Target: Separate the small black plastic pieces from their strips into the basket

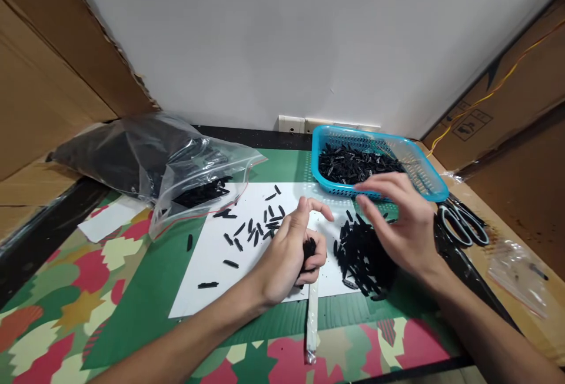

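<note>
A bag (pixel 176 166) lies at far left. My left hand (pixel 286 254) grips black pieces (pixel 309 250), fingers closed. My right hand (pixel 401 222), fingers spread, hovers over the pile (pixel 362 254); basket (pixel 424 181) behind, scissors (pixel 463 222) beside.

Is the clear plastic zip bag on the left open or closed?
Open: the clear plastic zip bag's mouth gapes toward the white paper sheet, with small black plastic pieces showing inside it.

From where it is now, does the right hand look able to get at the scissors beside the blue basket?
Probably yes. The right hand hovers open over the pile of black pieces, and the scissors lie just to its right on the table, uncovered. Nothing stands between them; the blue basket sits behind, out of the way.
</note>
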`<act>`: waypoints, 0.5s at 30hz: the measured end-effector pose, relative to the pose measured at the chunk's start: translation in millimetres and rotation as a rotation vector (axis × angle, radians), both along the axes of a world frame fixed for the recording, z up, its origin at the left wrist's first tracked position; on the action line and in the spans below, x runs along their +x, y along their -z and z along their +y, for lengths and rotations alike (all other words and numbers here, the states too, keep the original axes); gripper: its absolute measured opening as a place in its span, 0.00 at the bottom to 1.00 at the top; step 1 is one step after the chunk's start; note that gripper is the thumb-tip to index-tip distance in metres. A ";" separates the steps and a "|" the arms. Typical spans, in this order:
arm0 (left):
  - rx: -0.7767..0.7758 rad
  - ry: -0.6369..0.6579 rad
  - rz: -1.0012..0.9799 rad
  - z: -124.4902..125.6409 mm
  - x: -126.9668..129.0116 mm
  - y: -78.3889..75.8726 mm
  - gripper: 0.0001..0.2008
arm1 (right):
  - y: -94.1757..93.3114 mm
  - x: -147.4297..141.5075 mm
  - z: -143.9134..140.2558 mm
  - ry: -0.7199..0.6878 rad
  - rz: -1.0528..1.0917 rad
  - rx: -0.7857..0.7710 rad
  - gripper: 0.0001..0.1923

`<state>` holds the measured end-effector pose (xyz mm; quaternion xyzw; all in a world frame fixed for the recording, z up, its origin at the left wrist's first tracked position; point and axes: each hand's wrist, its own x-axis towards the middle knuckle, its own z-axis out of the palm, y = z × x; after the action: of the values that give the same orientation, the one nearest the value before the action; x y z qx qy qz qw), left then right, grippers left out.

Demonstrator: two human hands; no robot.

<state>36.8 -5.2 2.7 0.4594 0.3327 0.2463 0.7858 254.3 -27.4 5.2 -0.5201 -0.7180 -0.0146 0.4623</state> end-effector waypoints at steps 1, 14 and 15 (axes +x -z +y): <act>-0.010 0.007 0.009 -1.1 -0.1 1.0 0.25 | 0.8 -8.4 -4.3 -0.134 0.028 -0.064 0.07; -0.057 -0.038 -0.020 3.9 2.6 4.3 0.19 | 9.5 -28.7 -10.4 -0.461 0.298 -0.330 0.03; -0.036 -0.035 -0.025 4.8 1.9 4.5 0.17 | 9.0 -27.7 -9.8 -0.433 0.355 -0.334 0.03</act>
<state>38.7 -0.3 -1.8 0.4360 0.3352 0.2598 0.7937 226.6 -37.2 -3.8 -0.4184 -0.7127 0.2929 0.4809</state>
